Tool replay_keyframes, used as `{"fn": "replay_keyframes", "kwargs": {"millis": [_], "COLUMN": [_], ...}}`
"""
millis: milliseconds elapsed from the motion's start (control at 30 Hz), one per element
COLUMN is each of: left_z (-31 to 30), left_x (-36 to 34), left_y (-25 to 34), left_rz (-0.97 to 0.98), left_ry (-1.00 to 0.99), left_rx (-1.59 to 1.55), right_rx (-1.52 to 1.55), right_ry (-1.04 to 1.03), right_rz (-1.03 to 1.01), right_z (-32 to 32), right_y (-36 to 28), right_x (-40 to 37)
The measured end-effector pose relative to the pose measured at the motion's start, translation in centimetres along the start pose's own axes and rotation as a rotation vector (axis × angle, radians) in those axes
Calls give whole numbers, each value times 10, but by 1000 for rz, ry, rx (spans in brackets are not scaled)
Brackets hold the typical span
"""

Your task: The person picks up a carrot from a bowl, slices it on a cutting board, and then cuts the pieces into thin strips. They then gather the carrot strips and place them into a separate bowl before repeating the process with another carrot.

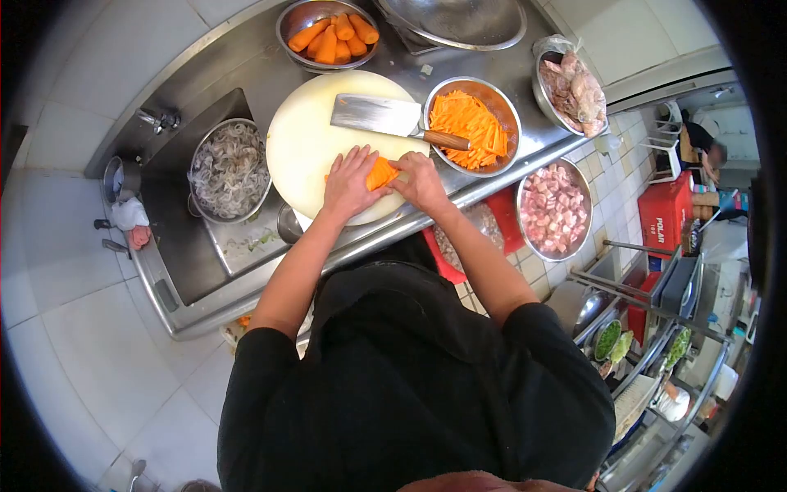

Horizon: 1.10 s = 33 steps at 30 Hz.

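On a round white cutting board (303, 123) lies a pile of orange carrot slices (381, 174). My left hand (352, 182) presses on the slices from the left, its fingers together and partly over them. At their right end, my right hand (419, 182) touches the slices with bent fingers and thumb. A cleaver (375, 114) rests flat above both hands, its wooden handle (447, 140) reaching over the rim of a metal bowl of shredded carrot (469, 123). Neither hand touches the cleaver.
Peeled carrots fill a bowl (334, 39) at the top. In the sink (184, 262) stands a bowl of greyish strips (230, 172). Cut pink meat (555, 209) and bagged meat (572, 90) are at the right. A person (707, 143) is far off at the right.
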State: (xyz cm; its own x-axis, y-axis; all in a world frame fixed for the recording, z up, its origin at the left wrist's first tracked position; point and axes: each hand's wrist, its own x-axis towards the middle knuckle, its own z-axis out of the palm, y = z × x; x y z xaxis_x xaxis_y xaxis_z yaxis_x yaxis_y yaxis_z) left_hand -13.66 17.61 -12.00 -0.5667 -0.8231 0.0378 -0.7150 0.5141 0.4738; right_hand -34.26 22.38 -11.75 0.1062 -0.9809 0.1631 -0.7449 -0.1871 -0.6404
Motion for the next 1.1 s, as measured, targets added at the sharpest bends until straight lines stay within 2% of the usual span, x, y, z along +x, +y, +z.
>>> {"fn": "replay_keyframes", "kwargs": {"millis": [167,333,467,567,600,667,700,733,833,967,1000,1100], "left_z": [-1,-2,-4,-9,-10,-9,-8,-8,-4,-5,-5,-4], "left_x": [0,-5,-14,-14,-13,-14,-14,-13,-14,-13,-14,-15], "left_y": [1,-4,5,8,8,8,7,6,3,4,4,4], "left_rz": [-4,65,38,30,30,23,20,18,14,9,9,21], "left_ry": [-10,-32,-28,-24,-27,-33,-32,-31,-16,-18,-18,-11], "left_rx": [3,62,142,150,154,144,134,125,116,108,112,128], "right_rx": [23,91,69,246,102,33,-165,-297,-416,-584,-592,-545], "right_ry": [99,81,15,104,241,462,505,425,202,-33,-68,47], "right_rz": [-44,-10,-30,73,25,140,165,205,105,-104,33,173], "right_z": [10,8,-6,-27,-44,-73,-86,-101,-124,-110,-111,-119], "right_y": [2,2,-5,7,17,52,75,91,120,144,150,168], "right_x": [-8,-10,-8,-8,-7,-7,-9,-11,0,16,22,29]}}
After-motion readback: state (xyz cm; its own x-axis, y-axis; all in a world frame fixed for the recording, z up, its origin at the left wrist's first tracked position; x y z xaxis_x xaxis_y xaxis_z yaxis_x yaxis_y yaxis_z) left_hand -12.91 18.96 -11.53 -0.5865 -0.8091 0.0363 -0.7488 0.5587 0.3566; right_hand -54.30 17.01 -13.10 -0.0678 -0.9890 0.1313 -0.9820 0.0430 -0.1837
